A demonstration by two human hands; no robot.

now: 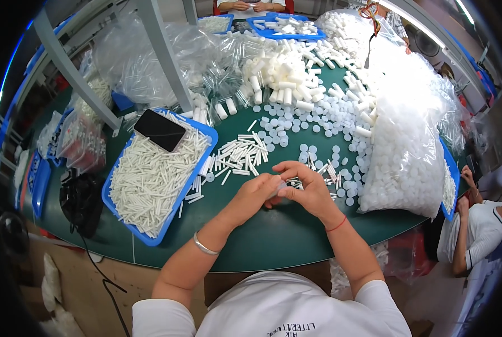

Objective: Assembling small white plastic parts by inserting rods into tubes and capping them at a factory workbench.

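Observation:
My left hand (255,195) and my right hand (313,194) meet over the front middle of the green table. Between their fingertips is a small translucent whitish piece (279,189), mostly covered by the fingers; it resembles the round caps on the table. Both hands are closed on it, the right with thumb and forefinger. Just beyond my left hand lies a loose pile of thin white sticks (243,153). Many translucent round caps (318,121) spread beyond and to the right of my hands. Short slim pieces (331,173), some with reddish marks, lie beside my right hand.
A blue tray (210,133) of white sticks stands at left, a black phone (160,130) on top. Thick white cylinders (285,78) are heaped at the back. A bulging clear bag (400,163) fills the right. Grey metal posts (164,53) rise at left. Other people sit at the far side and right.

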